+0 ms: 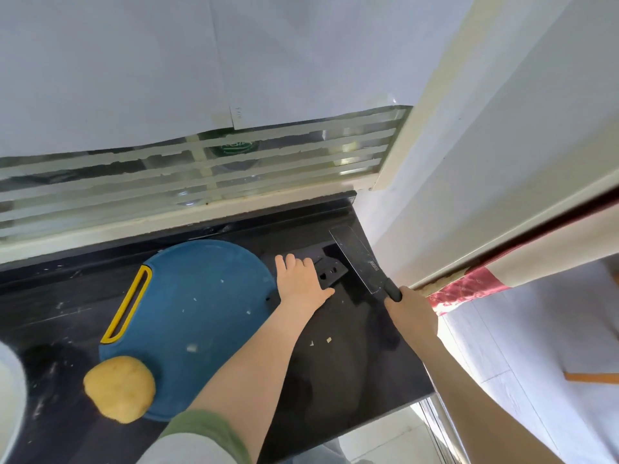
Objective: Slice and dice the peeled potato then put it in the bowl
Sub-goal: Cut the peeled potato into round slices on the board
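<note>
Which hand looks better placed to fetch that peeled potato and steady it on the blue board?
The left hand: its fingers lie straight and hold nothing, resting on the black holder beside the cutting board, on the potato's side. The right hand grips the cleaver by its handle.

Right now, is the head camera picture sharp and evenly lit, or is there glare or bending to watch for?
All in the head view: the wide lens bows the window rail; daylight blows out the floor beside the right hand; the glossy black counter swallows the dark knife; the potato and cutting board look sharp and evenly lit.
</note>
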Tool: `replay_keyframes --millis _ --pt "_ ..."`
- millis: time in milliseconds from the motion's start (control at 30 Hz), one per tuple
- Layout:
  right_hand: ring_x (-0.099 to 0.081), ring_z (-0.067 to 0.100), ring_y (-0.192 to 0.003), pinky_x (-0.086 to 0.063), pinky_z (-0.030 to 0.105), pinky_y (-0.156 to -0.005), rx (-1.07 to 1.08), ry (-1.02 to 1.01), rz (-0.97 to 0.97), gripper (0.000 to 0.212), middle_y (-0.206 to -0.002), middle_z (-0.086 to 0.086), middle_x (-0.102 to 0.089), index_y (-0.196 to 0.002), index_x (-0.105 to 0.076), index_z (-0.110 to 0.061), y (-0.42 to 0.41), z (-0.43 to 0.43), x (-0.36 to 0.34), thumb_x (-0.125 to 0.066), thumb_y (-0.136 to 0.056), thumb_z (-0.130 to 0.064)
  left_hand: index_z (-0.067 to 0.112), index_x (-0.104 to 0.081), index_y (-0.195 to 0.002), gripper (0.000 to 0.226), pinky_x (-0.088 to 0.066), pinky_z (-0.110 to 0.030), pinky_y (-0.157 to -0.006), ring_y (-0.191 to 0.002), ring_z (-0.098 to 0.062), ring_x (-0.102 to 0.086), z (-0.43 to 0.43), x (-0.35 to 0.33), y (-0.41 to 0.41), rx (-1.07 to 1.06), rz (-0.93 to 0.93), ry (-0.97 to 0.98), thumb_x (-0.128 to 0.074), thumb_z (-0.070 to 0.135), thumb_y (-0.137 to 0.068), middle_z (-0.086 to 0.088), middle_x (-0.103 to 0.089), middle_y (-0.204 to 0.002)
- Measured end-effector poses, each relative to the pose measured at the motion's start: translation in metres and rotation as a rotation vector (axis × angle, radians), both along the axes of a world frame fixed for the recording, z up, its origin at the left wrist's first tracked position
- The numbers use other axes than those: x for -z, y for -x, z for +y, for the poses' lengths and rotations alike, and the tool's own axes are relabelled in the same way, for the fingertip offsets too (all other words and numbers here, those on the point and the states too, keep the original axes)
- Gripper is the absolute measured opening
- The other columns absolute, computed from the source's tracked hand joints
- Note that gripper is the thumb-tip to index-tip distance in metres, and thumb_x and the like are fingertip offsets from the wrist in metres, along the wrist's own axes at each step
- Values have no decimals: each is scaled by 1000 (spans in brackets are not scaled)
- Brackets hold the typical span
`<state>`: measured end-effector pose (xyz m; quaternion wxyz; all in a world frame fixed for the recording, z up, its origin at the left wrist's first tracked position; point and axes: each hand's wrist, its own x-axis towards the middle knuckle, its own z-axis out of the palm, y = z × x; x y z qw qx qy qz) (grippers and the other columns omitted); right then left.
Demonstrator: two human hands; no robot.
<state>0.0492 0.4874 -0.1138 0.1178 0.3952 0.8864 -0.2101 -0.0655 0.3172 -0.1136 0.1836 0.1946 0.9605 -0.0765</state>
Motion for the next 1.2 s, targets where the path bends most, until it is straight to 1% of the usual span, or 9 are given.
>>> replay_keyframes --millis 300,467,533,667,733,833,967,1067,1200 --pt "-61 19 -72 -53 33 -73 -7 -3 -18 17 -73 -2 -59 -87 -54 -20 12 -1 5 -45 -92 -33 15 -41 -135 84 -11 -49 -114 -130 -27 -36 1 13 7 41 35 -106 -37 79 -81 -7 -46 -138" --pt "-57 23 -72 -42 30 -65 -107 -8 -15 18 -78 1 -60 -85 -53 -15 26 -25 0 -46 -91 -32 17 -47 -131 52 -13 -47 -112 -128 -23 -38 -31 5 10 -37 22 -241 -34 53 -96 -2 -52 -133" --pt "-56 22 -72 -43 30 -65 -154 3 3 19 -79 0 -60 -84 -52 -16 33 -40 -2 -47 -91 -33 19 -46 -131 42 -15 -44 -110 -126 -20 -39 -50 -1 10 -79 26 -275 -33 42 -99 1 -53 -131" --pt "-60 20 -75 -52 34 -74 -250 57 15 19 -80 -1 -62 -87 -55 -17 46 -78 -7 -50 -90 -35 22 -45 -133 36 -18 -40 -105 -120 -19 -41 -100 -10 9 -168 74 -290 -33 25 -100 3 -54 -126" --pt "-60 22 -78 -48 33 -72 -309 83 18 20 -82 0 -62 -87 -55 -16 53 -103 -9 -50 -90 -35 22 -46 -132 35 -18 -39 -103 -118 -19 -42 -128 -16 7 -244 98 -303 -34 21 -99 3 -55 -124" --pt "-57 21 -76 -41 29 -66 -387 140 6 23 -83 1 -60 -89 -53 -15 60 -143 -11 -51 -92 -38 22 -47 -131 35 -19 -39 -102 -118 -19 -44 -165 -21 1 -357 136 -313 -35 19 -98 2 -57 -122" --pt "-61 23 -77 -47 32 -65 -415 294 30 29 -88 5 -62 -99 -51 -10 62 -192 -3 -56 -92 -37 21 -49 -125 30 -18 -37 -95 -113 -19 -45 -207 -23 -11 -433 169 -300 -36 21 -98 3 -58 -114" --pt "-62 29 -80 -47 36 -64 -437 340 34 33 -87 8 -59 -100 -37 -8 59 -216 3 -59 -92 -32 21 -51 -121 28 -15 -36 -91 -112 -18 -46 -226 -18 -21 -448 170 -294 -36 23 -98 4 -59 -111" --pt "-60 30 -83 -49 40 -70 -469 373 34 34 -87 8 -55 -98 -30 -9 55 -236 10 -58 -93 -27 22 -52 -119 27 -16 -36 -94 -111 -18 -45 -240 -11 -30 -439 147 -298 -35 25 -98 5 -59 -112"
